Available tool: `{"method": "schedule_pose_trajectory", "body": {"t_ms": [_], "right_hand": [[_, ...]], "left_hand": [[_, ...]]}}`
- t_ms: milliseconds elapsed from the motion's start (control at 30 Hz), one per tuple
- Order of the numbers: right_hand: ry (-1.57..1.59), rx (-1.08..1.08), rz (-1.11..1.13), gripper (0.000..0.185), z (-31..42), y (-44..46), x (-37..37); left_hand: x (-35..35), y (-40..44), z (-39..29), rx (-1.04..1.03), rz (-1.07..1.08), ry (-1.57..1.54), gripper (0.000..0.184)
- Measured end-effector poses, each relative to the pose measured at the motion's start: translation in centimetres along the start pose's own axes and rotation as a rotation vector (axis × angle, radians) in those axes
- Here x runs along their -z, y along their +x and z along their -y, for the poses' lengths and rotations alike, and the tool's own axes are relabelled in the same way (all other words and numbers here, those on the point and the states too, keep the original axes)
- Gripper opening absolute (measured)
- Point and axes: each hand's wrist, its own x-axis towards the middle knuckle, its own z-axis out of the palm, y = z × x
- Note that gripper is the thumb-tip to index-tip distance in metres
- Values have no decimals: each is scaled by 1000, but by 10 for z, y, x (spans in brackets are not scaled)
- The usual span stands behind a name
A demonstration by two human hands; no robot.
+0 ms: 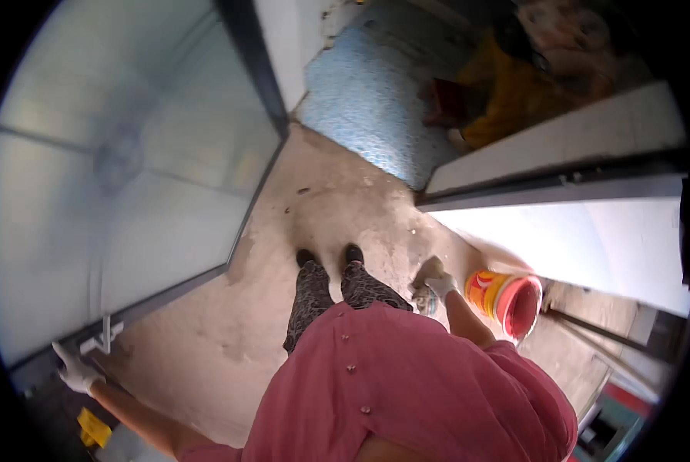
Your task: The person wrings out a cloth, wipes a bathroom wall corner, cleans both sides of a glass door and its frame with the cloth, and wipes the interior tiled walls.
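My left hand (77,372), in a white glove, is at the lower left against the frame edge of a frosted glass door (183,154), just beside its white handle (102,336). The fingers of that hand are stretched out. On the other side, my gloved right hand (441,286) hangs low by my leg, closed on a greyish-beige rag (428,271). Part of the rag droops below the hand. To the right of it is a red and yellow bucket (490,292), its red inside showing.
Bare concrete floor (345,185) lies around my feet. Beyond the doorway the floor (368,92) is speckled blue. A printed figure in yellow (507,92) appears in the dark upper right. Poles (607,354) lean at the right; a yellow object (93,427) lies lower left.
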Motion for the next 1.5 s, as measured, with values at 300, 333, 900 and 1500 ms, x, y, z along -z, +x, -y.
{"method": "schedule_pose_trajectory", "body": {"t_ms": [300, 333, 900, 1500], "right_hand": [[415, 196, -174, 47, 18, 14, 76], [539, 246, -212, 47, 27, 7, 98], [414, 1117, -1619, 28, 196, -180, 482], [263, 0, -412, 47, 64, 70, 113]], "left_hand": [[-94, -144, -4, -503, 120, 152, 56], [-103, -183, -17, -495, 240, 104, 57], [-152, -443, -76, -926, 1070, -124, 48], [-147, -409, 43, -960, 1311, 198, 51]]}}
